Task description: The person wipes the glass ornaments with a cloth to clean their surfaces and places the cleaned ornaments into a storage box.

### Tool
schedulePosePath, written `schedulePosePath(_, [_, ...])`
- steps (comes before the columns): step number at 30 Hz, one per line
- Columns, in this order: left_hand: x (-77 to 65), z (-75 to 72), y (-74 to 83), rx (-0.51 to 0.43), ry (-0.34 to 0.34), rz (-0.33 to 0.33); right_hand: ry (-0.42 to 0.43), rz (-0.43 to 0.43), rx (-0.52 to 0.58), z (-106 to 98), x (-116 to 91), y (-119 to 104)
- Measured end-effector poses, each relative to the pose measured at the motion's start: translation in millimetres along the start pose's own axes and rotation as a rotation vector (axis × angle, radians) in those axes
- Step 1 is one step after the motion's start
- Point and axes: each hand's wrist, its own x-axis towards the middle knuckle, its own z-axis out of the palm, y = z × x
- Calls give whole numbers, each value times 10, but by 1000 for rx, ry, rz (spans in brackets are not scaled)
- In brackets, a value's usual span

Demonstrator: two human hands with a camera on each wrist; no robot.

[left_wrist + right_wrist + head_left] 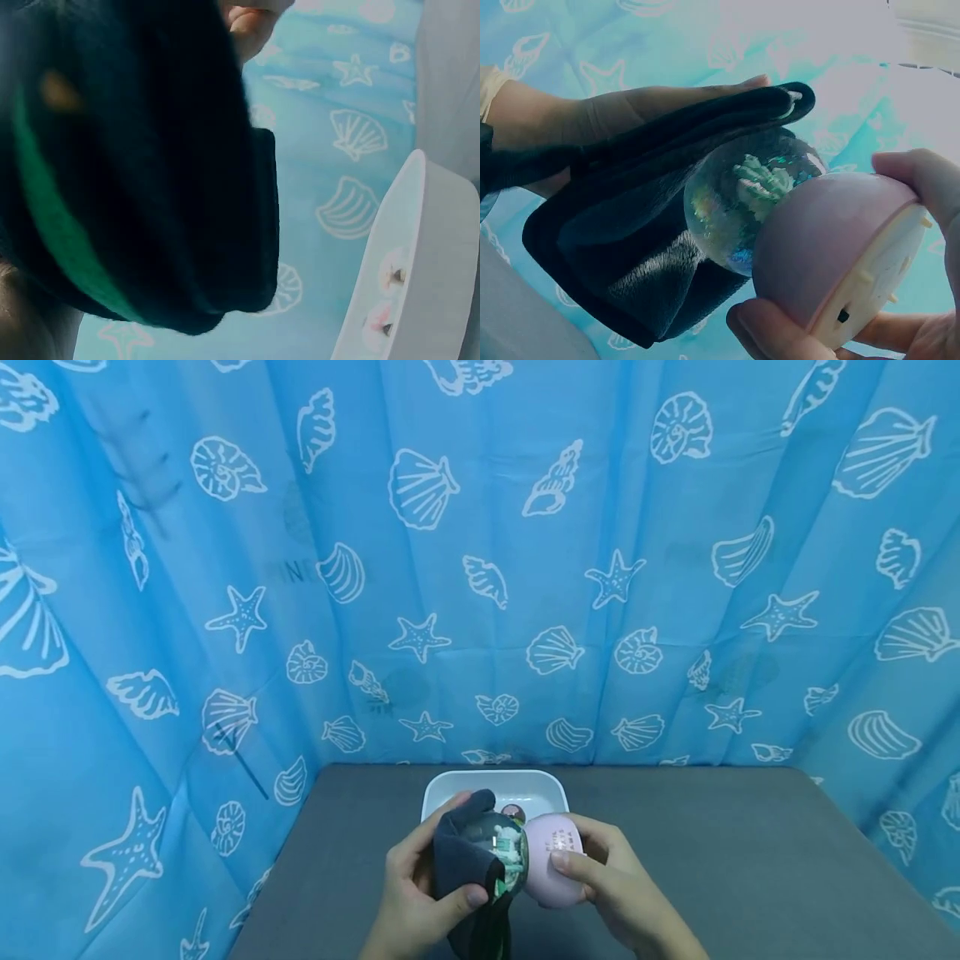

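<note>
A snow globe (553, 864) with a pink base lies on its side between my hands, with pale green and white figures inside its clear ball. My right hand (618, 872) grips the pink base, thumb over its printed lettering. A dark cloth (459, 856) is in my left hand (416, 885), its folds spread over the side of the ball. In the right wrist view the cloth (622, 247) drapes under and behind the glass, and small pegs show on the base's pale underside. The left wrist view is mostly filled by the cloth (150, 165), which has a green stripe.
Just beyond my hands a white tray (555, 789) stands on the grey tabletop (750, 860). Small round pinkish things (394, 271) show in or through the tray. A blue curtain (480, 527) with white shells and starfish hangs behind the table and along both sides.
</note>
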Motion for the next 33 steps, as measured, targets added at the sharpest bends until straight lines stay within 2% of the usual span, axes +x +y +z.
schedulePosePath(5, [-13, 0, -20, 54, 36, -21, -11, -90, -75, 6, 2, 1])
schedulePosePath(10, [-33, 11, -36, 105, 65, -68, 5, -91, -110, 56, -14, -19])
schedulePosePath(14, [-41, 22, -53, 137, 77, -45, 34, -111, -119, 96, -44, -19])
schedulePosePath(17, [-41, 26, -60, 153, 80, -11, 47, -170, -138, 126, -58, -8])
schedulePosePath(25, [-41, 33, -51, 171, 105, 4, 124, -261, -330, 205, -99, -11])
schedulePosePath(33, [-32, 27, -3, 164, 133, -179, 173, -389, -542, 250, -128, -15])
